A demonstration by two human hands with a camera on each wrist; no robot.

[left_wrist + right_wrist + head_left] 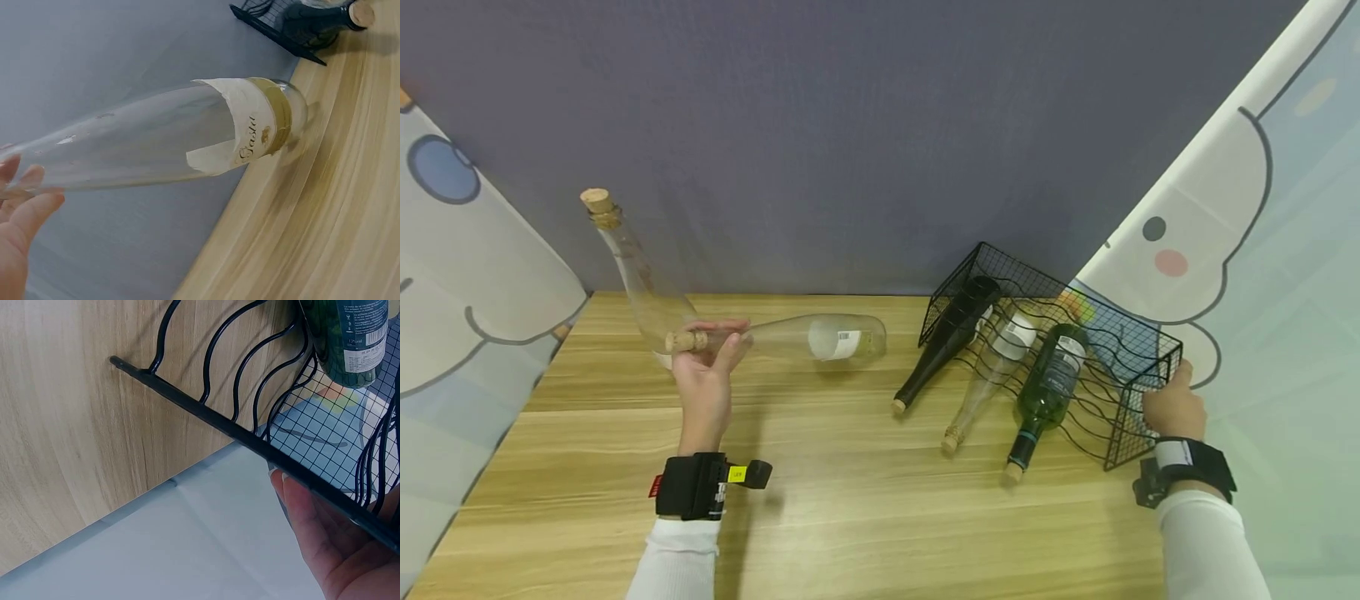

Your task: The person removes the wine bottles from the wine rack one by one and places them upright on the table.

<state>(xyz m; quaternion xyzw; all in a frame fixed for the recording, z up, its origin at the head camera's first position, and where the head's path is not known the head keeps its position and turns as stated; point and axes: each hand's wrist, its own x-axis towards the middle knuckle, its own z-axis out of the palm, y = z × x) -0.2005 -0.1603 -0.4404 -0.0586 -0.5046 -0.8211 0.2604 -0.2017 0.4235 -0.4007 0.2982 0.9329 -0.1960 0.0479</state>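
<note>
My left hand grips a clear glass bottle by its neck. The bottle lies sideways, its cork to the left and its base to the right. In the left wrist view its torn white and gold label shows; I cannot tell whether the base touches the table. At the right, my right hand holds the end of a black wire wine rack. A dark bottle, a clear bottle and a green bottle lie in the rack, corked necks toward me.
Another clear corked bottle stands upright behind my left hand, at the back left of the wooden table. A grey wall rises along the back edge. Patterned sheets hang at the left and right.
</note>
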